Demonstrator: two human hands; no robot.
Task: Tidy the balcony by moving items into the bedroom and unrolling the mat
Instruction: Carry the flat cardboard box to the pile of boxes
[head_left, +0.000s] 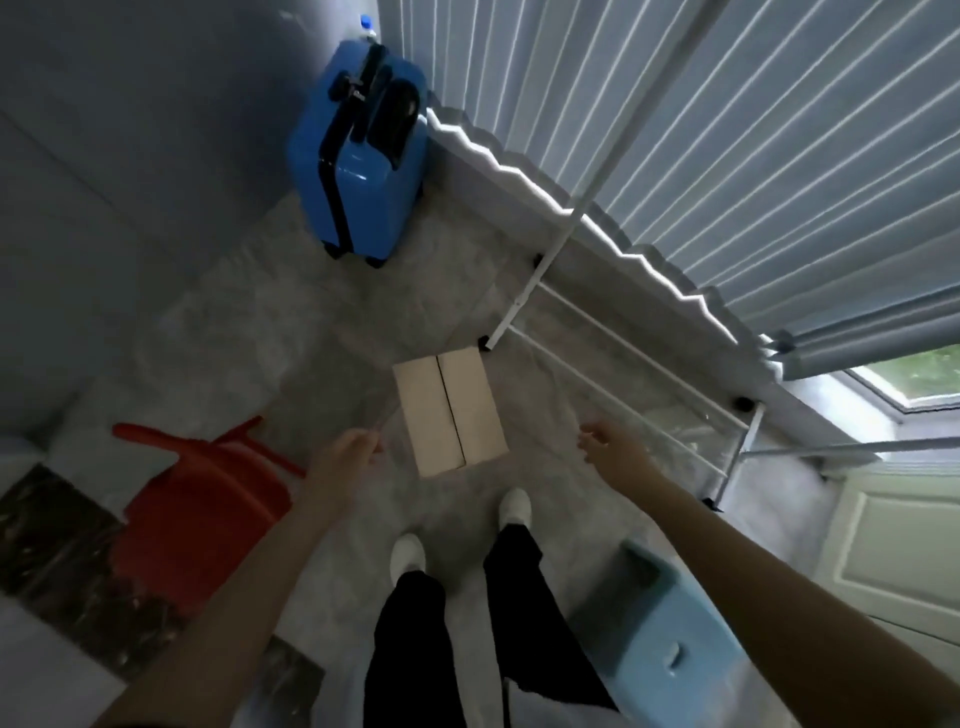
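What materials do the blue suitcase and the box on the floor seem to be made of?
Blue suitcase: probably hard plastic, glossy, since its shell shows bright reflections. Box: likely cardboard, matte light tan, with two flat flaps meeting at a dark centre seam.

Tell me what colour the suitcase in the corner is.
Bright blue with black trim, seen in the head view: suitcase.
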